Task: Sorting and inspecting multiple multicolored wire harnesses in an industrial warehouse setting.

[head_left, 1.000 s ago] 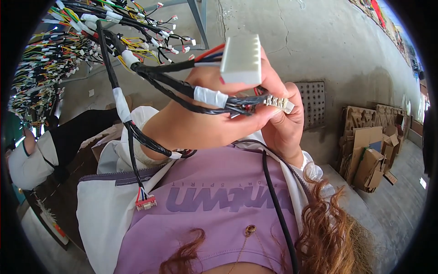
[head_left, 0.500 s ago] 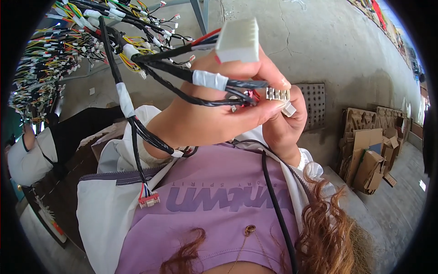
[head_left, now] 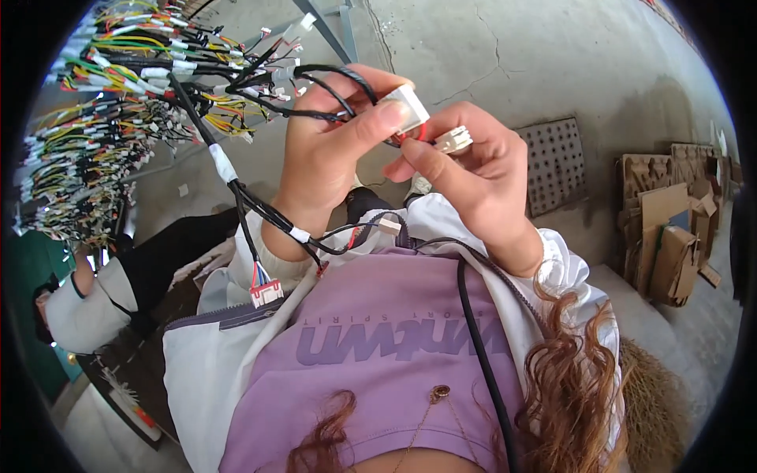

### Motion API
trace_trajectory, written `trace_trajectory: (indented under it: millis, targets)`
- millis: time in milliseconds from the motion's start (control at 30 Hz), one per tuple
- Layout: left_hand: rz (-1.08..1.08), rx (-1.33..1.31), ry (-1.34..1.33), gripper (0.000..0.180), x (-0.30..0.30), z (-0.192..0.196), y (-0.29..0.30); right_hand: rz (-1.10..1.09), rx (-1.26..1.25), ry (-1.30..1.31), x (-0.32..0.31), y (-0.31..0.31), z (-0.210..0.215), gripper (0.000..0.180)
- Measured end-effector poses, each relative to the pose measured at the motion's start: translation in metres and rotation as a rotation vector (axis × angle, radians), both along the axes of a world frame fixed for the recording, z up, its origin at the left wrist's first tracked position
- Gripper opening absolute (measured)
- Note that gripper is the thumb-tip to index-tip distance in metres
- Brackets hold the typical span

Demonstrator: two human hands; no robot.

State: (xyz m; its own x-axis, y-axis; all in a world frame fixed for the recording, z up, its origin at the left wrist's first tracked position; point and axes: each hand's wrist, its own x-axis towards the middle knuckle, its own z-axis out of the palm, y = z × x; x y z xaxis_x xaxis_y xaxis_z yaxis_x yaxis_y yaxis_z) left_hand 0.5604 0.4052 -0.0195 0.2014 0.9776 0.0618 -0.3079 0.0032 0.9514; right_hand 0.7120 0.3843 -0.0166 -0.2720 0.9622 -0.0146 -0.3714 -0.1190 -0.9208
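Observation:
My left hand [head_left: 319, 150] is closed, thumb pressed on a white multi-pin connector [head_left: 408, 110]. Black-sleeved wires of a wiring harness [head_left: 272, 214] loop over and around that hand. Just to the right, my right hand [head_left: 481, 169] pinches a smaller cream connector [head_left: 454, 140] between thumb and fingers. A red wire curves between the two connectors, their exact joining hidden by fingers. From the harness, wrapped in white tape, hang a red-and-white connector [head_left: 266, 292] by my left sleeve and a small pale connector [head_left: 389, 226] below my hands. Another whitish connector [head_left: 300, 29] sticks up at the top.
Dense bunches of wiring harnesses [head_left: 102, 118] hang at the upper left, near a grey metal post [head_left: 327, 30]. Another person [head_left: 102, 299] is at the far left. A perforated plate [head_left: 556, 165] lies on the floor; flattened cardboard [head_left: 666, 236] leans at the right, with a straw broom [head_left: 654, 402] below.
My hands have turned and moved slightly apart. The large white connector that stood above my left hand is gone from there; the right hand now holds a small connector out to the side.

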Motion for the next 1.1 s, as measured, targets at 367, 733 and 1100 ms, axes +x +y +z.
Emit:
trace_trajectory:
  millis: [367,733,1100]
  targets:
    - [0.145,-0.511,-0.565,0.033,-0.031,-0.059,0.004,-0.293,-0.036,-0.064,0.038,0.027,-0.036,0.006]
    - [0.187,-0.170,-0.541,0.030,-0.050,-0.053,-0.005,-0.421,-0.049,-0.607,0.040,0.059,-0.133,0.030]
    - [0.057,-0.052,-0.468,0.027,-0.035,-0.046,-0.004,0.579,-0.278,0.045,-0.016,0.009,-0.031,0.012]
